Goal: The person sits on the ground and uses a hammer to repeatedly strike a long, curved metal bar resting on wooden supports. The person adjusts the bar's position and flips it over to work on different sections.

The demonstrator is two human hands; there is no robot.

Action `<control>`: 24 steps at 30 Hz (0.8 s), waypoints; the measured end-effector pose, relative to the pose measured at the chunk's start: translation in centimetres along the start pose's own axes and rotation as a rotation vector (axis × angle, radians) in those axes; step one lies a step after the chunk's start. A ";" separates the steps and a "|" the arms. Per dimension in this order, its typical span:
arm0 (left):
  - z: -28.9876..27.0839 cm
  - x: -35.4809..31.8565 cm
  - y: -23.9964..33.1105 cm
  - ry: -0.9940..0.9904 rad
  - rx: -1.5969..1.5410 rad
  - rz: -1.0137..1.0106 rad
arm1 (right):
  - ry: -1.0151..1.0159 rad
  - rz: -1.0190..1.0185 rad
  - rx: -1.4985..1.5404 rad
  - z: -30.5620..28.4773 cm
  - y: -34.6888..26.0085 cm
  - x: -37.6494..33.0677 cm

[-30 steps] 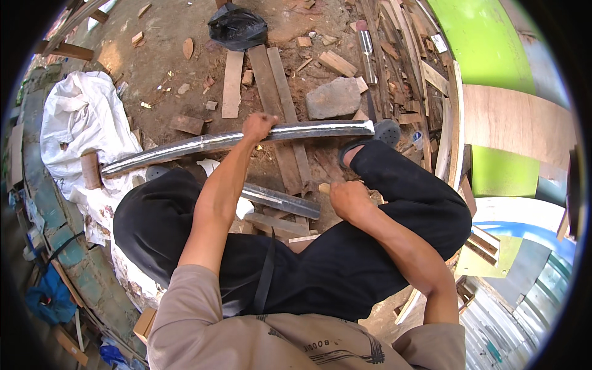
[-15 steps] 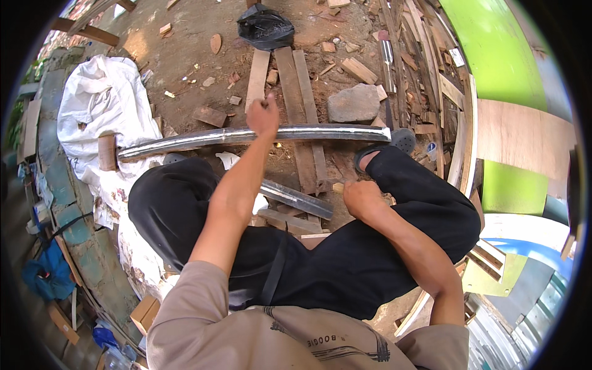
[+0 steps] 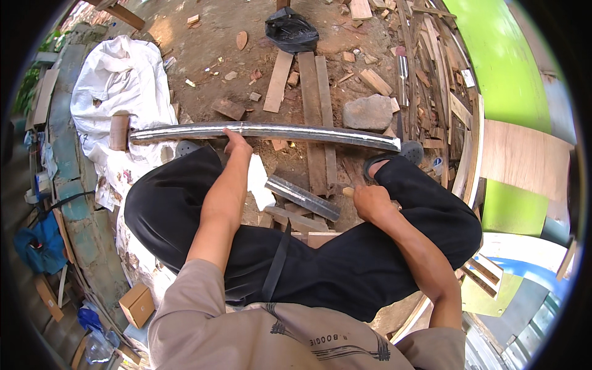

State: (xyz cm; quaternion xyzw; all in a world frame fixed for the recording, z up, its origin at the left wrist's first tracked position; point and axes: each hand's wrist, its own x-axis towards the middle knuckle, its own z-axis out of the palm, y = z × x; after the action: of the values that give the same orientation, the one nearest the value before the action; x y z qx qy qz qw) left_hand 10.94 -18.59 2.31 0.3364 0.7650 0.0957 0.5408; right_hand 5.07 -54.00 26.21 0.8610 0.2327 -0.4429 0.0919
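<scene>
Silver-grey metal strip [image 3: 265, 131]; black trousers [image 3: 345, 265]; white sack [image 3: 117, 80]; black bag [image 3: 291, 29]; grey stone [image 3: 367, 112]; bright green panel [image 3: 493, 61].

Bright daylight fills the scene, strongest toward twelve o'clock, where the bare dirt ground [image 3: 203, 37] looks washed out. The long metal strip [image 3: 265, 131] catches a pale glare along its length. Soft shadow lies under the black trousers [image 3: 345, 265] around six o'clock. Focus is sharp at the centre. Toward three o'clock the green panel [image 3: 493, 61] bends strongly, and a black rim rings everything.
</scene>
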 end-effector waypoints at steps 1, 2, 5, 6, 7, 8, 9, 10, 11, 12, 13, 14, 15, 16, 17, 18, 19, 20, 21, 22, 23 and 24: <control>-0.6 -0.6 1.0 -0.133 -0.049 -0.048 | -0.001 0.008 0.003 0.3 0.0 0.0; -0.4 0.7 1.2 -0.188 -0.115 -0.081 | 0.000 0.006 -0.008 0.3 0.2 -0.3; -1.3 4.1 2.5 -0.313 -0.267 -0.168 | 0.012 -0.027 -0.037 -0.4 -0.3 -0.6; -1.2 4.1 2.3 -0.355 -0.200 -0.155 | 0.012 -0.022 -0.045 -0.4 -0.2 -0.6; -1.0 4.0 2.0 -0.397 -0.132 -0.142 | 0.011 -0.017 -0.053 -0.4 -0.2 -0.6; -0.7 3.9 1.7 -0.439 -0.064 -0.128 | 0.016 -0.023 -0.054 -0.3 -0.1 -0.6; -0.2 3.0 1.2 -0.442 -0.032 -0.127 | 0.018 -0.017 -0.055 -0.1 0.2 -0.8; -0.3 4.5 1.1 -0.473 0.031 -0.038 | 0.034 -0.041 -0.060 -0.4 -0.1 -0.6; -0.3 6.1 0.7 -0.501 0.096 0.052 | 0.042 -0.052 -0.066 -0.7 -0.5 -0.5; -0.1 6.4 0.2 -0.537 0.172 0.130 | 0.039 -0.048 -0.069 -0.8 -0.5 -0.5; 0.2 6.6 -0.5 -0.445 0.192 0.169 | 0.037 -0.045 -0.071 -0.8 -0.6 -0.4; 0.3 6.9 -0.7 -0.453 0.197 0.185 | 0.051 -0.050 -0.071 -0.7 -0.5 -0.4; 0.3 7.0 -0.8 -0.463 0.204 0.202 | 0.065 -0.053 -0.069 -0.5 -0.3 -0.3; 0.3 7.1 -0.9 -0.471 0.210 0.219 | 0.079 -0.058 -0.067 -0.4 -0.3 -0.2; 0.3 7.0 -1.2 -0.455 0.163 0.239 | 0.061 -0.055 -0.065 -0.4 -0.3 -0.2; 0.3 6.5 -1.5 -0.476 0.164 0.238 | 0.041 -0.044 -0.060 -0.7 -0.3 -0.3; 0.1 6.0 -1.7 -0.496 0.165 0.237 | 0.022 -0.034 -0.055 -0.8 -0.3 -0.4; 0.0 5.5 -1.8 -0.517 0.166 0.235 | 0.018 -0.028 -0.061 -0.7 -0.3 -0.4; -0.2 5.6 -1.6 -0.507 0.132 0.216 | 0.020 -0.030 -0.069 -0.7 -0.3 -0.4; -0.2 5.6 -1.5 -0.497 0.099 0.197 | 0.021 -0.031 -0.077 -0.7 -0.3 -0.4; -0.3 5.6 -1.4 -0.487 0.066 0.177 | 0.023 -0.034 -0.077 -0.7 -0.3 -0.3; -0.7 6.7 -1.1 -0.508 0.032 0.164 | 0.029 -0.047 -0.079 -0.9 -0.6 -0.2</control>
State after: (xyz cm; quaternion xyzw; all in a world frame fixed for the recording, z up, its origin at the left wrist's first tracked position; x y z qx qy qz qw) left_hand 8.57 -15.12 -3.13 0.4188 0.5764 0.0396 0.7005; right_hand 5.33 -53.25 26.94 0.8573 0.2715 -0.4229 0.1118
